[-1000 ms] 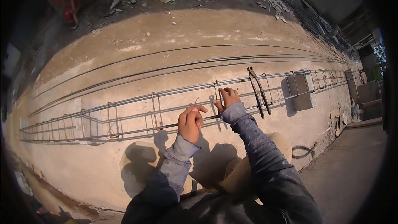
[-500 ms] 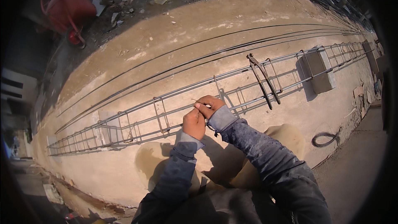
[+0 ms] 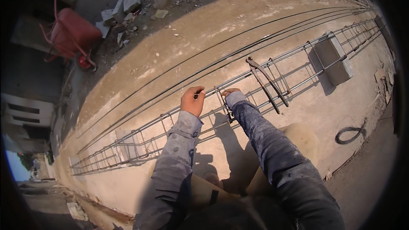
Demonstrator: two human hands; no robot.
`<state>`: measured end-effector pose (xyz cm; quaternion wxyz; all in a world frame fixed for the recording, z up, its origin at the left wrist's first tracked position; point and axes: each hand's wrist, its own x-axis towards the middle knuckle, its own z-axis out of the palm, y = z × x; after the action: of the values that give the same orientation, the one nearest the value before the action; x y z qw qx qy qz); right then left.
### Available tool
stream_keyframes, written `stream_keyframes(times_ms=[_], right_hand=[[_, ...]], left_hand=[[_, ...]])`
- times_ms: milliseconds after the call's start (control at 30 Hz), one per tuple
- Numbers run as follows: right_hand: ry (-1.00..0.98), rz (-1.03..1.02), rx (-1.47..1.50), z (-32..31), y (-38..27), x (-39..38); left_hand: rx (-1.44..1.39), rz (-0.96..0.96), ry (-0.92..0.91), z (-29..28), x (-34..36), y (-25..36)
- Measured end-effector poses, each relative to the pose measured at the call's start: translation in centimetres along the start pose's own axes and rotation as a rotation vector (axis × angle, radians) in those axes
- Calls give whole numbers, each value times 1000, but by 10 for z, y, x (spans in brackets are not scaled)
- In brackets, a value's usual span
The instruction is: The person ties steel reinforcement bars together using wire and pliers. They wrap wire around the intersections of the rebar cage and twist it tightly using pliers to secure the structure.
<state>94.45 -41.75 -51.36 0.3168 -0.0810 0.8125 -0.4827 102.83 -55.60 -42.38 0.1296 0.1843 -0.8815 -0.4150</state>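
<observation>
A long steel rebar cage (image 3: 163, 115) with square stirrups stretches across the sunlit concrete. My left hand (image 3: 192, 100) is beside its upper bars, thumb and index finger pinched; anything between them is too small to make out. My right hand (image 3: 232, 93) is at a stirrup to the right, fingers curled and partly hidden, so its hold is unclear. Just beyond it, a pair of long-handled cutting pliers (image 3: 268, 89) rests crosswise on the cage.
Loose long rods (image 3: 238, 52) lie parallel behind the cage. A concrete block (image 3: 334, 64) supports it at right. A red wheelbarrow (image 3: 76, 32) and rubble (image 3: 130, 5) are at top left. A dark wire coil (image 3: 347, 134) lies lower right near the slab's edge.
My hands came together over the cage, then parted: the right moved up to the stirrup, the left rose beside the upper bars. The view has turned, showing more wheelbarrow.
</observation>
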Motion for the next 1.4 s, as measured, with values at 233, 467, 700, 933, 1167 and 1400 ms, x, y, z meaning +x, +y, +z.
stream_keyframes(times_ms=[233, 467, 700, 933, 1167, 1400], right_hand=[[126, 90, 466, 11, -18, -8], [72, 87, 394, -2, -29, -10], [67, 23, 277, -4, -28, -15], [6, 79, 188, -3, -21, -27], [-9, 55, 296, 0, -23, -14], [-118, -18, 248, -3, -21, -1]], left_hand=[[217, -244, -132, 23, 65, -16], [619, -196, -486, 36, 80, 15], [402, -191, -618, 25, 84, -9], [69, -418, -507, 16, 63, 11], [-407, -698, -417, 13, 37, 30], [103, -132, -464, 10, 10, 9]])
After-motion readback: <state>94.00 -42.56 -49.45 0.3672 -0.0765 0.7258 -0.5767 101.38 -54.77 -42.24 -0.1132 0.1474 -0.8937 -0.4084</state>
